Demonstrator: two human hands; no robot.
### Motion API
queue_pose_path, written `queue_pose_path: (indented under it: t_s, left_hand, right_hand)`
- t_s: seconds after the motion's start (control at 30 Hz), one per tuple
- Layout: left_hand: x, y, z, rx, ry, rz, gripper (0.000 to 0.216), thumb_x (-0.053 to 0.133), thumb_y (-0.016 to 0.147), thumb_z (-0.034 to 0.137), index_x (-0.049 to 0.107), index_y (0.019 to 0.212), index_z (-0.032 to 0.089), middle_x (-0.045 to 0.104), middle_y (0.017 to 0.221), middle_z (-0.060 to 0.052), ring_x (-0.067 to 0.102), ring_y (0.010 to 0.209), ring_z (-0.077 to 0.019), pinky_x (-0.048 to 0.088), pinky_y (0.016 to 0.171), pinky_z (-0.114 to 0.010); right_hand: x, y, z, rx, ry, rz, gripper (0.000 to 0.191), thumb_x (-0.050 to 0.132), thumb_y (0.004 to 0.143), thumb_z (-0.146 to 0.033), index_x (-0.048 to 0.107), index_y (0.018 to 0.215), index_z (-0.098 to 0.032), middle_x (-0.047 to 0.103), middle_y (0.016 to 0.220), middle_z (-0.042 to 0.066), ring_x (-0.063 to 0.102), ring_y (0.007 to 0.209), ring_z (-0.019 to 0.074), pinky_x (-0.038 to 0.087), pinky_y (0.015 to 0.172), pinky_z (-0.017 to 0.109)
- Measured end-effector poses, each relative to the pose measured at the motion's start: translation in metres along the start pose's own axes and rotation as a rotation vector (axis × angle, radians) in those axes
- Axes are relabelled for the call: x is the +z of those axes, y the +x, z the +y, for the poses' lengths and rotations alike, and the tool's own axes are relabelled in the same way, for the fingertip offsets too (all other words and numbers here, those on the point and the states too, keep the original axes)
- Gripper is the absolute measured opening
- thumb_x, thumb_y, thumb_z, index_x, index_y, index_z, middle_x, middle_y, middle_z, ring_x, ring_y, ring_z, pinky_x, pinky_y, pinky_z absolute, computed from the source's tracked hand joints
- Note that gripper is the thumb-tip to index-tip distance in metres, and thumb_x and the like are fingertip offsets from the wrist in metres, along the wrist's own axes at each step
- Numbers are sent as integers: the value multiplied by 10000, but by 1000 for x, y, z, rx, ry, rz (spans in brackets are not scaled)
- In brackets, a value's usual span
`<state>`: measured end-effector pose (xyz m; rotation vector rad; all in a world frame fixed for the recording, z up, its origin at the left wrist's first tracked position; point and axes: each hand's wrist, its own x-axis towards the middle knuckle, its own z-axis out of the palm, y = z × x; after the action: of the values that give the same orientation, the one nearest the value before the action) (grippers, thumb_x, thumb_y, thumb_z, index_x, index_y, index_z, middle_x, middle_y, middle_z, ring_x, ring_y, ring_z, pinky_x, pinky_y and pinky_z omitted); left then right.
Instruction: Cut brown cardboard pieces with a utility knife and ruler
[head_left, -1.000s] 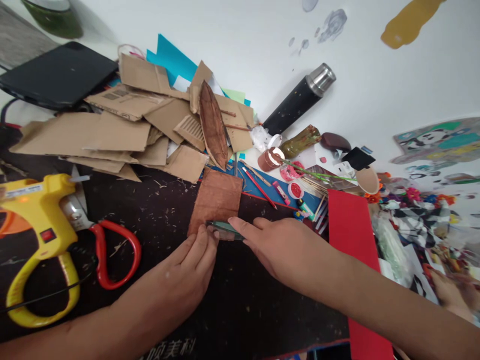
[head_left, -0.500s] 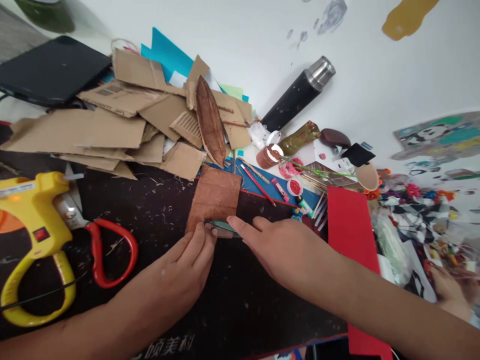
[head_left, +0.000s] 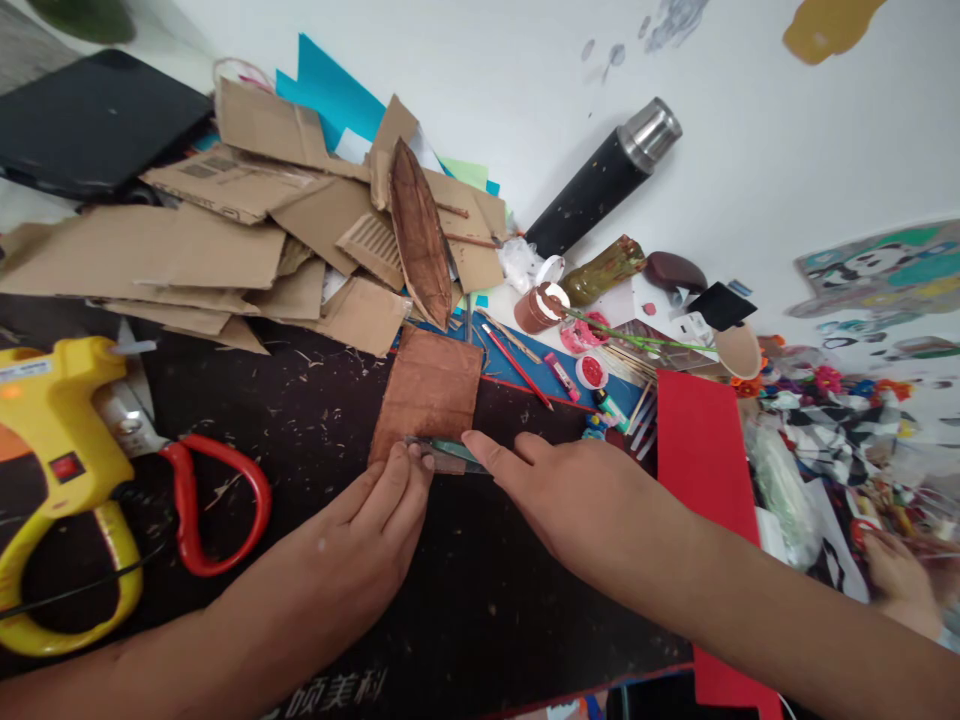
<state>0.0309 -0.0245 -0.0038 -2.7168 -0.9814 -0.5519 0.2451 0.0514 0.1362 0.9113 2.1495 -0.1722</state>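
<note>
Dark, scrap-strewn bench [head_left: 315, 420] under a white wall: both hands stay where they were a second ago, pressing flat at the near edge of the brown square sheet [head_left: 429, 392]. The left hand [head_left: 360, 535] has its fingertips on the sheet's near-left corner; the right hand [head_left: 581, 495] lays its forefinger on the thin green strip [head_left: 448, 450] along that edge. Neither hand grips anything, and they lie close together. Only the view has shifted slightly: the yellow glue gun [head_left: 56, 470] and red-handled scissors [head_left: 217, 510] sit further left.
</note>
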Motion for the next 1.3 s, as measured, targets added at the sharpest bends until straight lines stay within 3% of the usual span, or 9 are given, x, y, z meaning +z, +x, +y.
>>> queue_pose_path:
  t_s: [0.23,0.33,0.63,0.8,0.93,1.3]
  left_hand:
    - [-2,0,0,-2,1,-15,576,390,925,71,672,1389,-123,726,1382,-302,689,1304,-387,560,1083,-493]
    - [-2,0,1,0,11,-7,567,368,938,68,702,1369,-88,741,1374,-269,695,1296,-371,558,1095,-481]
    - [-1,-1,1,5,23,-17,579,357,940,58,650,1401,-135,733,1385,-296,700,1301,-391,579,1073,-494]
    - [-2,0,0,2,55,-45,581,366,932,72,699,1389,-62,765,1370,-248,708,1300,-354,589,1092,-471]
    - [-1,1,0,9,56,-33,577,379,924,81,705,1376,-70,767,1360,-253,714,1290,-360,595,1081,-471]
    - [-1,0,1,4,33,-27,572,400,924,81,685,1386,-102,742,1367,-289,695,1300,-380,573,1088,-490]
  right_hand:
    - [7,-2,10,-31,117,79,679,571,1067,-163,416,1724,-233,765,1122,103,739,742,212,315,537,315]
    - [14,-7,12,-21,139,129,665,557,1101,-208,388,1742,-258,767,1136,97,725,714,207,347,562,315]
    - [25,-3,11,6,168,133,629,547,1117,-216,420,1732,-254,771,1156,102,746,764,217,360,569,316]
    - [28,0,10,-11,189,162,620,545,1112,-212,435,1721,-241,778,1194,113,749,770,218,361,562,324]
    - [29,0,9,-13,189,180,612,536,1114,-207,442,1718,-230,782,1184,117,752,783,223,370,572,325]
    - [25,1,8,-8,166,178,640,586,1098,-214,444,1721,-254,788,1117,92,724,692,200,298,544,320]
